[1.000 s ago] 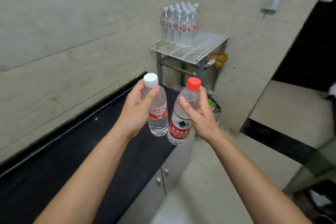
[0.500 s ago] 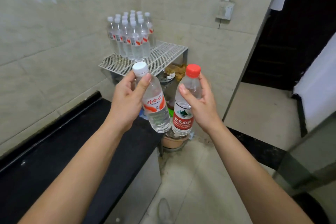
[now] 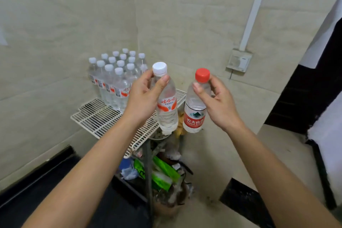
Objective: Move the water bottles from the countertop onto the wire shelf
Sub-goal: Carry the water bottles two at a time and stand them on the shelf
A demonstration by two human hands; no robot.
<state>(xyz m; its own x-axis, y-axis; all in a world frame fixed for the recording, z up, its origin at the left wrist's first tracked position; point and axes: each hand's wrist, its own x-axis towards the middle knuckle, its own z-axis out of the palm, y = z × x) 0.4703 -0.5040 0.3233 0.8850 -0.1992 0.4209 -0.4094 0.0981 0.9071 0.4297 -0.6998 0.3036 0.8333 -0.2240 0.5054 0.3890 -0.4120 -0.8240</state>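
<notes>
We hold one bottle in each hand, both lifted in the air in front of the wire shelf [image 3: 96, 116]. Our left hand [image 3: 142, 100] grips the white-capped bottle [image 3: 166, 109] high on its shoulder, thumb pressed on the near side just under the cap and the other fingers curled round the far side; the bottle tilts, its base swung to the right and hanging over the shelf's near right corner. Our right hand [image 3: 220, 105] grips the red-capped bottle [image 3: 194, 114] at the neck and upper body, thumb in front and fingers wrapped behind, and this bottle hangs close to upright, just right of the shelf's edge. The two bottles are near each other at their bases, and we cannot tell whether they touch. At the back left of the shelf, against the wall, stands a tight group of white-capped bottles [image 3: 114, 79]. The black countertop [image 3: 37, 190] runs along the lower left, below our left forearm. Under the shelf lies a heap of wrappers and rubbish [image 3: 162, 172], some of it green. A wall socket [image 3: 238, 60] sits on the right wall beneath a white conduit [image 3: 253, 9].
</notes>
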